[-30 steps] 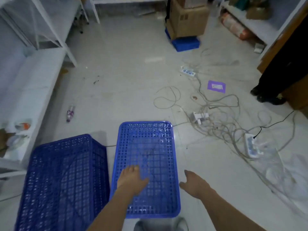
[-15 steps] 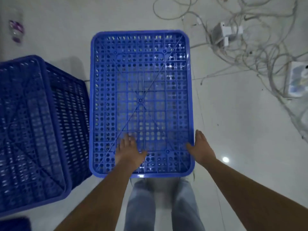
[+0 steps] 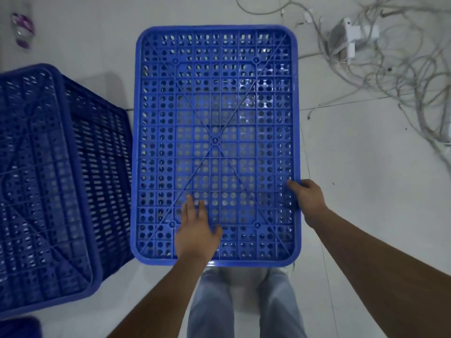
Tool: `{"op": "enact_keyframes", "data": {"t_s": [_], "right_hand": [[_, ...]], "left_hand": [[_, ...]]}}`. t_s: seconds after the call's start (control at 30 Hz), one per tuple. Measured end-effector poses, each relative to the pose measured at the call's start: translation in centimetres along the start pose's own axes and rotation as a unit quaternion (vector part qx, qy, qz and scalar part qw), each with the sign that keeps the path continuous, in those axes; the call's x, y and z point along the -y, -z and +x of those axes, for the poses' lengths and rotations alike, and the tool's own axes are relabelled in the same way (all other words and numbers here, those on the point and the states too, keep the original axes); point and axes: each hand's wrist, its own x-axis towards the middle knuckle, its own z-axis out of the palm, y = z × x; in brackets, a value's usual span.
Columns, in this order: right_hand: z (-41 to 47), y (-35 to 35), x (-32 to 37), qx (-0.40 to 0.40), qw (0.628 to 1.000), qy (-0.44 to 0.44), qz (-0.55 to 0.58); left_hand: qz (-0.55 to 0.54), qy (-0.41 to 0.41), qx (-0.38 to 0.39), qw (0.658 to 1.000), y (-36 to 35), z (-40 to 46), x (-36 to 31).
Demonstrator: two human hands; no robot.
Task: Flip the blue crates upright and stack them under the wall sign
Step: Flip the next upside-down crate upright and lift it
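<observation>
- The right hand [image 3: 308,200] gripped the right edge of the blue crate [image 3: 217,132], thumb on the perforated base and the other fingers curled down over the rim, out of sight.
- The left hand [image 3: 196,234] lay flat on that base near the lower edge, fingers straight and pointing toward the top of the frame, holding nothing.
- The crate sat bottom-up in the centre of the frame, its gridded underside with diagonal ribs facing the camera.
- A second blue crate [image 3: 48,186], also overturned, stood just beside it at the left of the frame, its slotted side wall facing the first.
- The person's legs in light jeans [image 3: 244,303] showed at the lower centre, below the crate's near edge.
- A tangle of pale cables [image 3: 390,76] and a white plug adapter [image 3: 351,37] lay on the floor [image 3: 353,167] in the upper right.
- A small, blurred bottle [image 3: 22,29] lay in the upper left corner.
</observation>
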Motion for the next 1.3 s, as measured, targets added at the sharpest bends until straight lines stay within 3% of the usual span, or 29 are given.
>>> {"op": "enact_keyframes", "data": {"t_s": [0.17, 0.47, 0.63, 0.77, 0.93, 1.1, 1.23, 1.3], "right_hand": [[-0.5, 0.9, 1.0, 0.003, 0.994, 0.033, -0.105], [-3.8, 0.8, 2.0, -0.018, 0.986, 0.150, -0.074], [-6.9, 1.6, 2.0, -0.045, 0.975, 0.206, -0.076], [-9.3, 2.8, 1.6, -0.058, 0.968, 0.232, -0.072], [-12.2, 2.9, 1.4, -0.085, 0.957, 0.264, -0.082], [-13.9, 2.9, 2.3, -0.107, 0.941, 0.305, -0.103], [-14.0, 3.0, 3.3, -0.122, 0.932, 0.318, -0.123], [-14.2, 2.7, 3.8, -0.129, 0.929, 0.325, -0.121]], "left_hand": [[-0.078, 0.044, 0.005, 0.996, 0.4, 0.2, -0.4], [-0.232, 0.091, 0.014, 0.968, 2.3, -0.1, 0.7], [-0.357, 0.119, 0.036, 0.926, 2.7, -1.5, 0.8], [-0.458, 0.135, 0.010, 0.879, 3.2, -3.0, -0.4], [-0.503, 0.174, 0.036, 0.846, 3.6, -3.0, -1.7], [-0.492, 0.138, 0.091, 0.855, 3.4, -2.4, -2.2], [-0.418, 0.083, 0.171, 0.888, 3.3, -1.5, -2.6], [-0.418, 0.075, 0.205, 0.882, 3.5, -1.2, -3.1]]}}
